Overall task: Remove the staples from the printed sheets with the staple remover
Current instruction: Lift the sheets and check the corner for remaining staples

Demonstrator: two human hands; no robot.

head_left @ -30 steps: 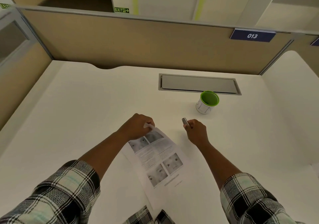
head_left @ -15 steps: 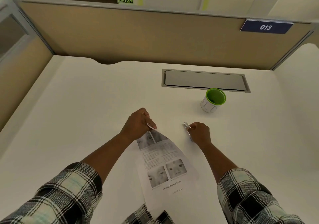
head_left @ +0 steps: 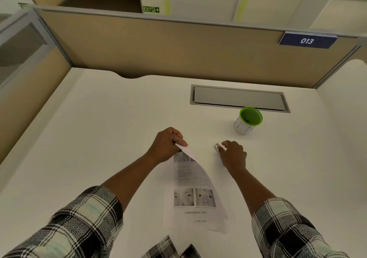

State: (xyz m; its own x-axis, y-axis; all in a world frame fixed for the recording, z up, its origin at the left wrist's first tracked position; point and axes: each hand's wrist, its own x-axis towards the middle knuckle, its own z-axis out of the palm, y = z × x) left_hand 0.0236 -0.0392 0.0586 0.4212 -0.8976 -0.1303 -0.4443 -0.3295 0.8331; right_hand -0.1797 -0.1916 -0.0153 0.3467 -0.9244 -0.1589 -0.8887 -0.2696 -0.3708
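— What have you got in front of you?

— I'm looking down at a cream-white desk surface (head_left: pixel 99 138). My left hand (head_left: pixel 166 146) has its fingers curled, pinching the top corner of the white printed sheets with grey photos and text (head_left: pixel 194 194). That corner is lifted off the surface; the lower end of the sheets lies flat toward six o'clock, near my checked sleeves.

— And the other one?

— My right hand (head_left: pixel 233 154) sits at about three o'clock from the left, well apart from the paper corner. Its fingers are curled around a small silvery metal staple remover (head_left: pixel 217 146), whose tip pokes out on the hand's left side. The tool is too small for me to tell how its jaws stand.

— Anything else around?

— A white cup with a bright green inside (head_left: pixel 248 120) stands at one o'clock from the right hand, just in front of a grey rectangular cable flap (head_left: pixel 238 97) set into the surface. Behind that runs a tan partition wall carrying a blue plate reading 013 (head_left: pixel 307 41).
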